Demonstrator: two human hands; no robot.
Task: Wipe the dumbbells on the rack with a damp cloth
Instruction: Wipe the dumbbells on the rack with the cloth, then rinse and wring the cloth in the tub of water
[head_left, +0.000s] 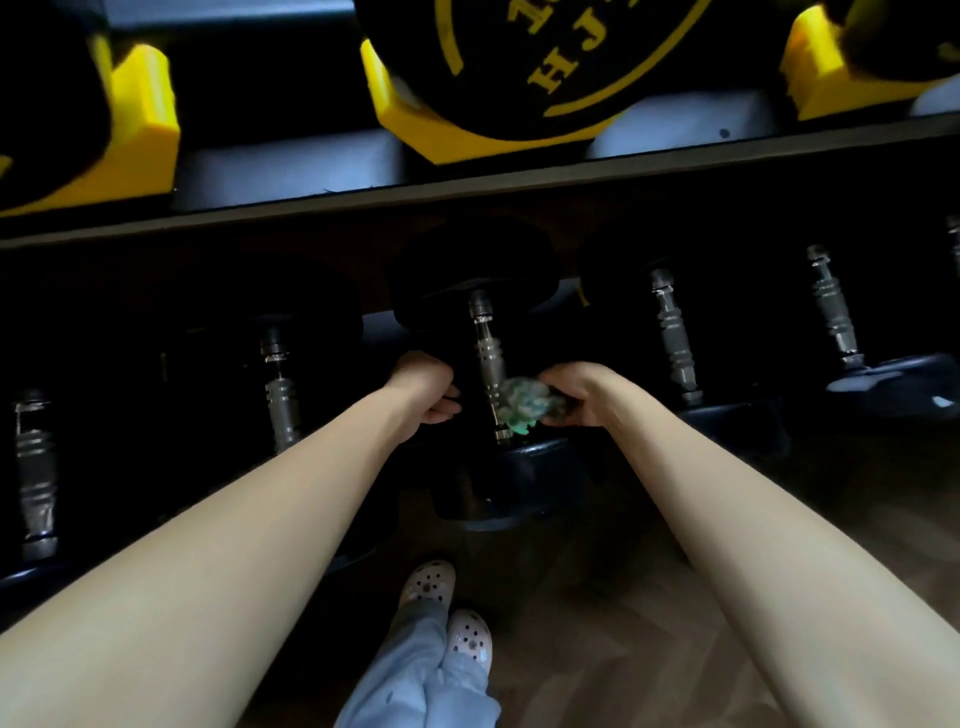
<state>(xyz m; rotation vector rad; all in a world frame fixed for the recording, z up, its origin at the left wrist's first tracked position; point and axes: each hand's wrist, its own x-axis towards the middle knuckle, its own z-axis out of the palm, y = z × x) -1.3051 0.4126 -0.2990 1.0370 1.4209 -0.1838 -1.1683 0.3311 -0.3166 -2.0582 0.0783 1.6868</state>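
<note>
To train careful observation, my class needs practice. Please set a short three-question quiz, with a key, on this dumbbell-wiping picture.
1. True or false: the cloth is red.
2. Which hand holds the cloth? A left, B right, C neither.
3. Fill in: the cloth touches the middle dumbbell's metal ____.
Key: 1 false, it is green; 2 B, the right hand; 3 handle.

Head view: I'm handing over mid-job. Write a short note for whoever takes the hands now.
Right hand grips the green cloth, pressed against the handle of the middle dumbbell.
Left hand is beside that handle, fingers curled; too dark to tell if it holds anything.
Done: cannot tell which dumbbells are wiped.
Left: finish this one, then the dumbbells beside it and the upper shelf.
</note>
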